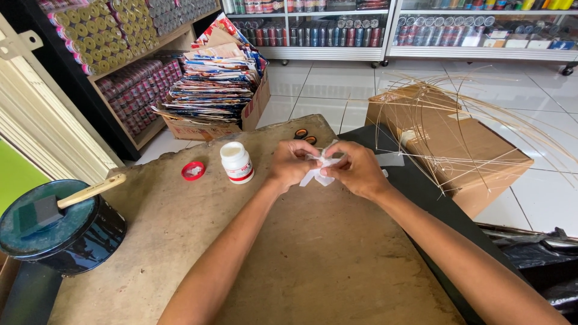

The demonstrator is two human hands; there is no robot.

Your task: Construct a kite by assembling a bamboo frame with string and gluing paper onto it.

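Nearest, at left, a round dark tin (66,238) sits on the edge of the brown worktop (301,265), a foam brush with pale wooden handle (90,191) lying across its lid. Mid-worktop: both forearms reach in from the bottom edge. Left hand (291,166) and right hand (356,170) meet, fingers curled nearly closed, both pinching a small crumpled piece of white paper (320,171) held just above the worktop between them. Just left of the hands stands a small white bottle (236,162), cylindrical, open at top, with a red band on its label; its red cap (193,171) lies near it, upturned. Beyond the hands, at the far worktop edge, orange scissor handles (305,136) show. To the right, a black sheet (415,186) covers the worktop's side, and past it a brown cardboard box (451,144) stands on the white tiled floor, a bundle of thin bamboo splints (457,114) arching over it. Further left, an open carton (223,120) holds stacked colourful flat packets. Wooden shelves (120,66) at far left carry rows of round spools, gold and reddish. Along the back wall, white racks (337,36) hold rows of small cans, red and blue.
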